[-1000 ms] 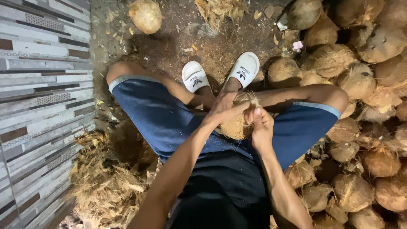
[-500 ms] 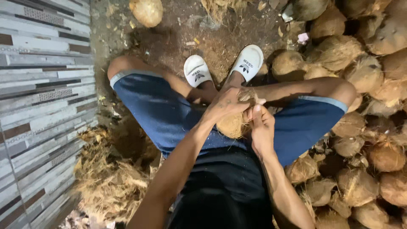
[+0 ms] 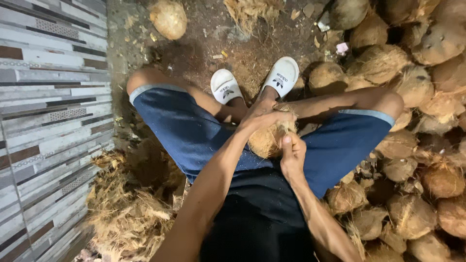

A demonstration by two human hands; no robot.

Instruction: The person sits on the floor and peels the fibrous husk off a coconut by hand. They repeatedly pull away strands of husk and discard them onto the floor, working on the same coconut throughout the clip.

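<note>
I sit on the ground with my knees spread, in blue shorts and white slippers (image 3: 225,87). Between my thighs is a fibrous brown coconut (image 3: 264,141). My left hand (image 3: 262,116) clamps over its top, fingers curled around the husk fibres at the far side. Against the coconut's right side presses my right hand (image 3: 291,157), thumb pointing up along the husk. Both hands grip the same coconut; its underside is hidden by my hands and legs.
A large pile of husked coconuts (image 3: 412,145) fills the right side. Torn husk fibre (image 3: 128,208) is heaped at my lower left beside a striped tiled wall (image 3: 48,121). One lone coconut (image 3: 168,18) lies on the dirt ahead.
My hands stay on the coconut; the left hand has shifted slightly over the top of it and the right thumb now points upward along the husk.
</note>
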